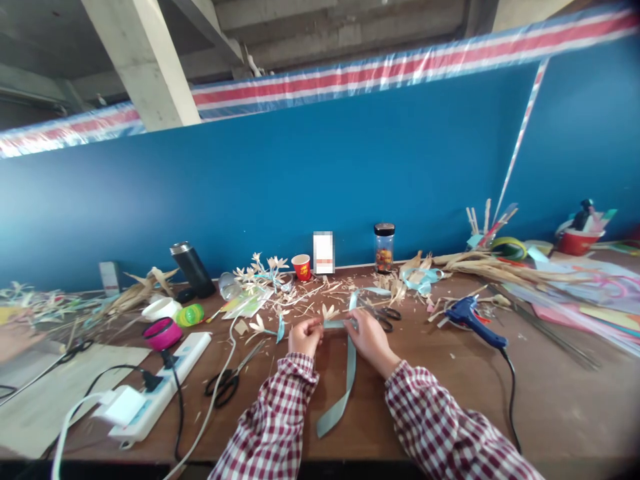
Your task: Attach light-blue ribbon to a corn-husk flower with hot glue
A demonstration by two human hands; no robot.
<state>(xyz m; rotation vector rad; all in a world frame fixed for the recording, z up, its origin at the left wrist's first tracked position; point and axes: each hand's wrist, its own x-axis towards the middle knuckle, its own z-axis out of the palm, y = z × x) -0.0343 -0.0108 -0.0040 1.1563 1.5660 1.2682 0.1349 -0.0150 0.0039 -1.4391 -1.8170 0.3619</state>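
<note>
While thin husk shreds and curled scraps litter the brown counter (435,417), a smooth, flat ribbon (349,387) of light blue, faintly glossy, runs between the two hands near the middle. One short span stretches level from hand to hand; a longer tail drops toward the front edge and bends to the left, its end cut straight. Just behind the level span stands a cream flower (329,312) with narrow, pointed, papery petals. Farther back lie a bunch of similar flowers (265,270), a waxy-looking red paper cup (302,268) and a clear, dark-lidded jar (385,250).

Both forearms, in checked sleeves, reach forward and angle inward. The left hand (304,335) is bent, thumb and fingertips pinched on the ribbon's near-level span; whether the flower's stem is caught there too is hidden. The right hand (370,340), back upward, wrist slanting in, pinches the ribbon above its hanging tail. Black-handled scissors (227,387) lie open-bladed beside the left sleeve.
</note>
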